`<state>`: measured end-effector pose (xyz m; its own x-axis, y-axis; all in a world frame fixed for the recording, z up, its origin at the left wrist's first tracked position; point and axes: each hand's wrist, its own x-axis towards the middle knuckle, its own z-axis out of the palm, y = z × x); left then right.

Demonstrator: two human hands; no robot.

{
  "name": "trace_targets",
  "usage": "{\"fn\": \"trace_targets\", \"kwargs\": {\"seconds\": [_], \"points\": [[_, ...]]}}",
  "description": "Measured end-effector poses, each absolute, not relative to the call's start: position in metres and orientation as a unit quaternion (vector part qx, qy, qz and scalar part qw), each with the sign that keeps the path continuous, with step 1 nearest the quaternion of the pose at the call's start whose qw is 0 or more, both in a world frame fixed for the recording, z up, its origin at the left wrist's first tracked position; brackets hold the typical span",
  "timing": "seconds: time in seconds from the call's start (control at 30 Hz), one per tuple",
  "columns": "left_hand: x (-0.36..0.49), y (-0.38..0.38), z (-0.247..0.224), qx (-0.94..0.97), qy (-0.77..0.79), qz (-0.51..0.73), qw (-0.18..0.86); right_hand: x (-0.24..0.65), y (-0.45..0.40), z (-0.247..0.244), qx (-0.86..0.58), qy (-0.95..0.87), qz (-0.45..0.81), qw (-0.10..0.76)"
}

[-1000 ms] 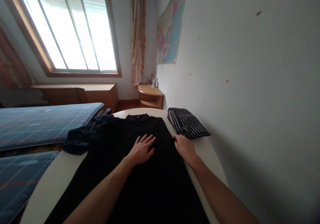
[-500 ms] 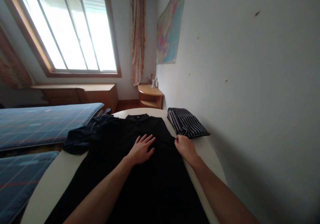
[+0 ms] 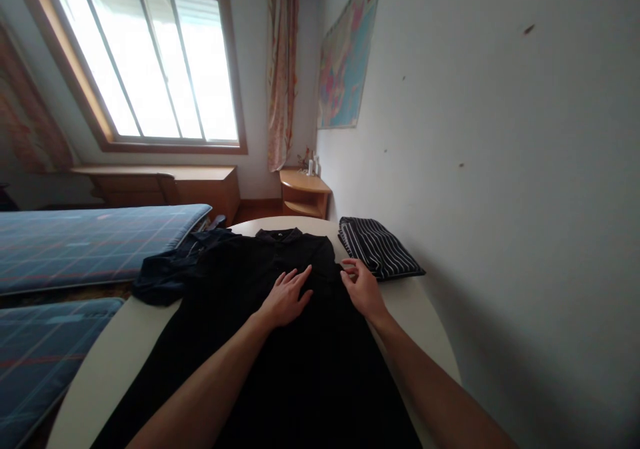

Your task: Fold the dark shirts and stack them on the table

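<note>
A black shirt (image 3: 305, 375) lies spread on the pale round table (image 3: 110, 362), its collar (image 3: 278, 235) at the far end. My left hand (image 3: 287, 297) rests flat on the shirt's chest with the fingers spread. At the shirt's right edge, near the sleeve, is my right hand (image 3: 361, 290). Its fingers are apart and slightly bent, with no cloth visibly gripped. The sleeve on that side looks turned in over the body, though the dark fabric hides detail.
Beyond my right hand lies a folded black-and-white striped cloth (image 3: 383, 249), near the wall. Dark blue bunched fabric (image 3: 163, 279) sits at the table's left edge. Plaid mattresses (image 3: 100, 245) stand to the left. A small corner shelf (image 3: 306, 182) is behind the table.
My right hand has let go of the shirt's right edge and its fingers have opened, a little further left. The cloth there now sits further inward. My left hand stays on the chest.
</note>
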<state>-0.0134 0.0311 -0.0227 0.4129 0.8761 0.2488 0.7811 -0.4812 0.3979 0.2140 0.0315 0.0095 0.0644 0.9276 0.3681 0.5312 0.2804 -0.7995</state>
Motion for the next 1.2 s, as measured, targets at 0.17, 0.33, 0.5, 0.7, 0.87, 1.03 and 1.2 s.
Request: {"fn": "trace_targets", "kwargs": {"seconds": [0.17,0.33,0.5,0.7,0.87,1.03,1.2], "points": [[-0.009,0.034,-0.017,0.825,0.458,0.307,0.123,0.198,0.028,0.004,-0.497,-0.655,0.289,0.491],[-0.008,0.031,-0.010,0.823,0.441,0.341,0.105,0.183,0.022,0.000,-0.464,-0.665,0.344,0.473],[-0.008,0.031,-0.009,0.812,0.453,0.359,0.087,0.174,0.017,-0.003,-0.439,-0.680,0.379,0.448],[-0.006,0.031,-0.010,0.792,0.488,0.356,0.085,0.171,0.009,-0.002,-0.445,-0.724,0.349,0.396],[-0.007,0.031,-0.012,0.773,0.512,0.358,0.108,0.174,-0.002,0.007,-0.531,-0.786,0.179,0.262],[-0.007,0.032,-0.010,0.757,0.515,0.376,0.142,0.173,-0.008,0.018,-0.537,-0.796,0.158,0.229],[-0.018,0.043,-0.001,0.696,0.564,0.402,0.189,0.162,-0.012,0.023,-0.458,-0.767,0.309,0.327]]}}
